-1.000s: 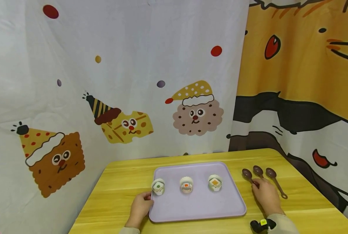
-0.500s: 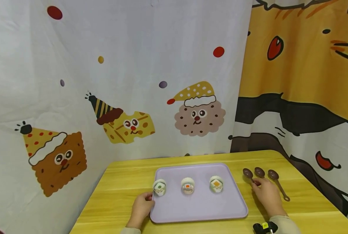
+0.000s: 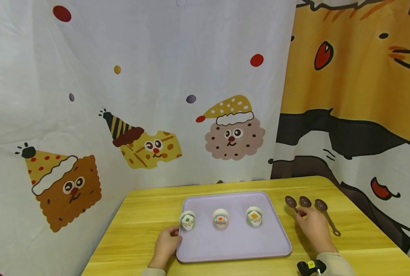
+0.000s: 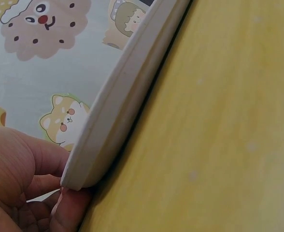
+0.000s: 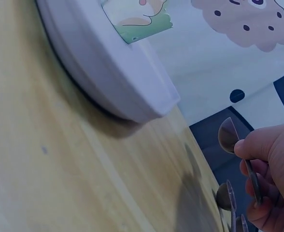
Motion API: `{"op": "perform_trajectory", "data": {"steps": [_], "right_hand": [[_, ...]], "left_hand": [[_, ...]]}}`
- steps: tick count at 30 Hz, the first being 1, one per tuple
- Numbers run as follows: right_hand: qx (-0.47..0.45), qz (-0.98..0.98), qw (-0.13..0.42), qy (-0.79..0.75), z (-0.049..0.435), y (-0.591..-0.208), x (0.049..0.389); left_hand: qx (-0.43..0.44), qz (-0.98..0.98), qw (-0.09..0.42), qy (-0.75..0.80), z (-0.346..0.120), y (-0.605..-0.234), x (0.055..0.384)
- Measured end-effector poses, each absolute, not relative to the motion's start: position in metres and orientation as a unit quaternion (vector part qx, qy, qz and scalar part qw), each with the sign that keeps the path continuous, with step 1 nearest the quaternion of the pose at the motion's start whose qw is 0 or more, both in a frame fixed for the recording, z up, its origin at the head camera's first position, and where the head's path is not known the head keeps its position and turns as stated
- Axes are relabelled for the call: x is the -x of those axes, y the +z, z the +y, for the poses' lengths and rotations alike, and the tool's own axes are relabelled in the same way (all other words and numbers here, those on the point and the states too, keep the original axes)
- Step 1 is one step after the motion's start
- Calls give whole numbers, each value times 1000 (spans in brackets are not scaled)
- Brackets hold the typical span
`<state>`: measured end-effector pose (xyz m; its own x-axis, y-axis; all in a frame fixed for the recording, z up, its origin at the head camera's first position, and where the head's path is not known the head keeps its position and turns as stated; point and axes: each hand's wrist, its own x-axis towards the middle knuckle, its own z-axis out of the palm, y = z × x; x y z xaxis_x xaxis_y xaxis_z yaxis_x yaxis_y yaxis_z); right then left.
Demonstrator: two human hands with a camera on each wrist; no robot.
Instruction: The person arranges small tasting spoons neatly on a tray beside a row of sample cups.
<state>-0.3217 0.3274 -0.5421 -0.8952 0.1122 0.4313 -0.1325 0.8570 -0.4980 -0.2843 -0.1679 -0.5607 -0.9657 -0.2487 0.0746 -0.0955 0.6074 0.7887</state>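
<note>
My left hand [image 3: 167, 244] holds the left edge of a pale purple tray [image 3: 232, 245]; in the left wrist view its thumb and fingers are on the tray's corner. On the tray stand three small, round, pale pieces with printed pictures: a left one with a green dot [image 3: 187, 221], a middle one with an orange mark [image 3: 220, 219] and a right one with an orange diamond [image 3: 254, 217]. To the right of the tray, my right hand [image 3: 313, 230] pinches the handle of a brown spoon [image 5: 228, 136], raised off the table. Its fingers hide most of the handle.
Two more brown spoons, a middle one [image 3: 305, 201] and a right one [image 3: 321, 206], lie beside my right hand on the yellow wood-grain table [image 3: 136, 214]. Behind the table hangs a white cloth [image 3: 150, 84] with cartoon prints.
The right hand's fingertips have moved up slightly, with the pinched spoon rising and less of its handle showing. The left hand stays at the tray edge. The head view shifts a little.
</note>
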Motion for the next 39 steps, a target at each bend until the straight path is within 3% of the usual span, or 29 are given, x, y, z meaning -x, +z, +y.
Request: {"op": "perform_trajectory", "data": {"steps": [17, 39], "right_hand": [[7, -939, 174, 296, 307, -534, 324], [16, -933, 160, 323, 270, -532, 324]], "left_hand": [[-100, -891, 80, -436, -167, -559, 283], [-97, -894, 82, -429, -168, -560, 283]]}}
